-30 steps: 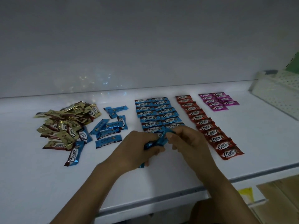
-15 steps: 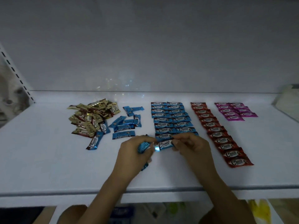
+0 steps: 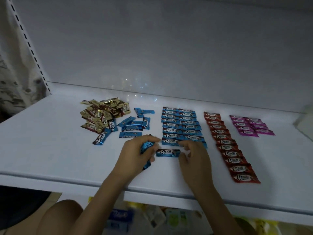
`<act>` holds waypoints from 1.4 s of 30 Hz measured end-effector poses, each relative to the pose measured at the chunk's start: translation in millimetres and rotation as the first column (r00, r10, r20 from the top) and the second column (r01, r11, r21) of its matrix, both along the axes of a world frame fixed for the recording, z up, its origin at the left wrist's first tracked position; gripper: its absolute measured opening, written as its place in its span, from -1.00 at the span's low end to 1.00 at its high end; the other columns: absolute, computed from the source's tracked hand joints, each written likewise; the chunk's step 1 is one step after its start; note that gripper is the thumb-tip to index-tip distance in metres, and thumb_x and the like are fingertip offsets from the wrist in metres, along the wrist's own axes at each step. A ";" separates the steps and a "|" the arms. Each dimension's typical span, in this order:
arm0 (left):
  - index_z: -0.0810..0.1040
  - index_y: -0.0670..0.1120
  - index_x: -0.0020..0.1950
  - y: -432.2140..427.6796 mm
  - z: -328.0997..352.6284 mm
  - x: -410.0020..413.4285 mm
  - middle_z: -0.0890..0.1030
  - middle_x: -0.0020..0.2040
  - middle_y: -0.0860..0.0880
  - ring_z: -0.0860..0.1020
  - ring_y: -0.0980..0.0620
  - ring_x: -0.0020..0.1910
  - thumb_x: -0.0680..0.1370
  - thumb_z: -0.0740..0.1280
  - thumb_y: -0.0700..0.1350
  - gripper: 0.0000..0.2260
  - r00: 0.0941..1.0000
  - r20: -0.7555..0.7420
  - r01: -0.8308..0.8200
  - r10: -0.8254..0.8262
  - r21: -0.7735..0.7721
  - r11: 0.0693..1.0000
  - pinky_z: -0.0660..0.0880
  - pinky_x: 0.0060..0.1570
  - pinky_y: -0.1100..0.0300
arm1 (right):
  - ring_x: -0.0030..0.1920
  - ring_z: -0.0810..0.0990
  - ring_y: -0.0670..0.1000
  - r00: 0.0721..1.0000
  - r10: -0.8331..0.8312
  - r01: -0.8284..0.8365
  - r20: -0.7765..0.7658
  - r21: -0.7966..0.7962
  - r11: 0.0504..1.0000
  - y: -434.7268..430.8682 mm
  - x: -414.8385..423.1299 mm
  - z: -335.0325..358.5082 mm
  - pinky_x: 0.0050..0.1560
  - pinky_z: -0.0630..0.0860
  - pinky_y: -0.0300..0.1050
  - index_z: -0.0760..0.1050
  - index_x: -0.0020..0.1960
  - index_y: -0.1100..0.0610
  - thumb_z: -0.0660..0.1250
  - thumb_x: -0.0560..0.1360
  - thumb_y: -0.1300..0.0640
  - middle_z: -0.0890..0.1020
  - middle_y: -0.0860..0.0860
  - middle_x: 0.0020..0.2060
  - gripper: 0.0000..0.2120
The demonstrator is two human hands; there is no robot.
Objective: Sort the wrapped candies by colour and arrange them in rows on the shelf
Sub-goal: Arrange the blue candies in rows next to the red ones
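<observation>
Left grip (image 3: pixel 135 155): I see it curled round a blue bunch (image 3: pixel 147 147), just left of the blue rows (image 3: pixel 182 128).
Right grip (image 3: pixel 194 158): pinching the single candy (image 3: pixel 167 152) by its right end.
Single candy: flat on the shelf (image 3: pixel 50 150), just in front of the blue rows.
</observation>
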State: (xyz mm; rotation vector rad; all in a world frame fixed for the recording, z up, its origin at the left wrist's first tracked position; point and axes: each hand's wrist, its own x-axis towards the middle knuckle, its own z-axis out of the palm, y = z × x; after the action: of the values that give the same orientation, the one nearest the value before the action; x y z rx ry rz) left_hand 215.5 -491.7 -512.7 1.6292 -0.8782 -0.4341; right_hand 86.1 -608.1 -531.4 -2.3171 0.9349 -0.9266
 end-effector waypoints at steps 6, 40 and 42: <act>0.57 0.17 0.00 1.0 2.8 1.1 0.53 -0.03 0.34 0.58 0.35 -0.19 0.56 0.33 -0.19 -0.78 0.995 0.087 -0.039 0.037 0.011 0.999 0.48 -0.17 0.47 | -0.12 0.62 -0.02 0.988 0.027 -0.074 -0.153 -0.311 0.948 11.8 0.8 1.3 -0.15 0.50 -0.15 0.65 -0.14 0.04 0.12 0.39 0.06 0.67 -0.07 -0.17 -0.69; 0.44 0.00 0.22 -47.6 5.9 -44.7 0.59 0.15 -0.08 0.62 0.10 0.07 0.61 0.19 -0.26 -0.76 0.934 -0.350 -0.077 -0.077 -0.407 0.910 0.57 -0.07 0.28 | -0.15 0.66 -0.06 0.830 0.049 -0.299 0.556 0.370 0.879 5.5 -11.6 18.9 -0.17 0.59 -0.20 0.58 -0.03 -0.02 0.39 0.46 0.32 0.68 -0.06 -0.12 -0.76; 0.45 -0.06 0.17 -47.5 6.3 -47.7 0.61 0.09 -0.06 0.63 0.14 -0.02 0.59 0.23 -0.27 -0.80 0.927 -0.370 -0.093 -0.066 -0.396 0.913 0.56 -0.16 0.32 | -0.20 0.67 -0.06 0.790 -0.065 -0.252 0.610 0.420 0.872 3.9 -15.2 17.9 -0.27 0.53 -0.31 0.57 -0.02 0.04 0.36 0.48 0.35 0.67 0.03 -0.08 -0.77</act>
State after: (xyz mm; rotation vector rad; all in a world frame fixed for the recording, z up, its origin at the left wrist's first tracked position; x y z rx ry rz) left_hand 167.8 -539.2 -506.4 1.1150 -0.6132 -0.4964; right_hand 70.9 -604.1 -513.5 -1.4721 0.6533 -1.1409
